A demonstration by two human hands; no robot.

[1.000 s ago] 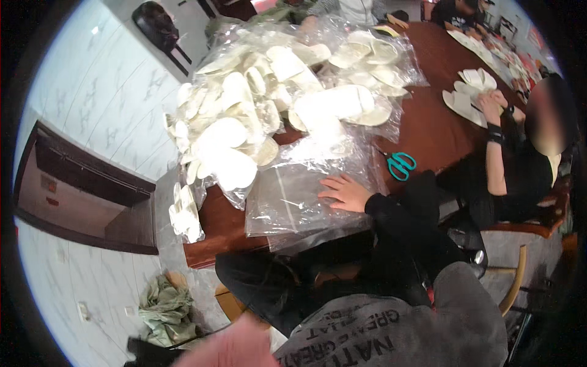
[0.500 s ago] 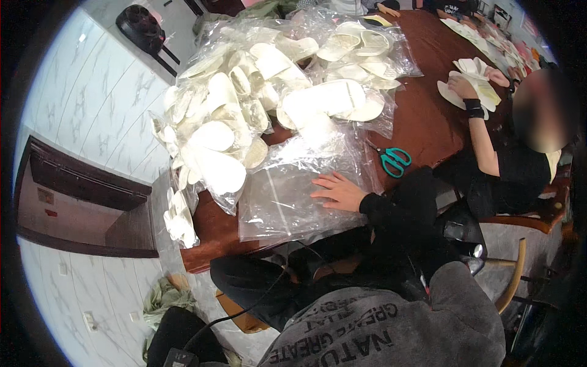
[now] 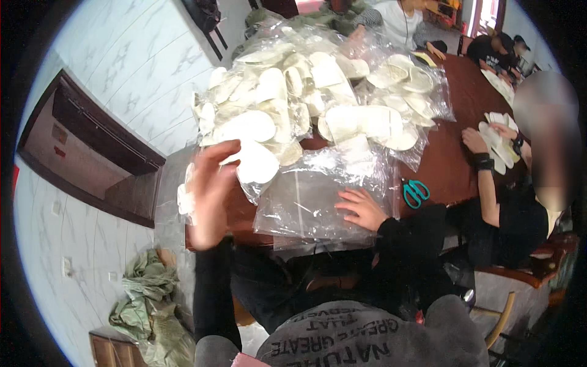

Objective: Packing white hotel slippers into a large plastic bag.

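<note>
From where I watch, I judge the work to be at the picking stage: one white oval pad is being taken from the bagged heap while the flat stack of clear plastic bags is held ready for it. My left hand is raised at about nine o'clock of the brown table, blurred, fingers loosely spread and curled toward a white oval pad at the heap's near edge; I cannot tell whether it grips the pad or only touches it. My right hand lies flat, fingers wide, pressing on the bags at six o'clock of the heap of pads. Teal scissors lie just beside it at three o'clock. The next move, I think, calls for a firm pinch on one pad alone.
</note>
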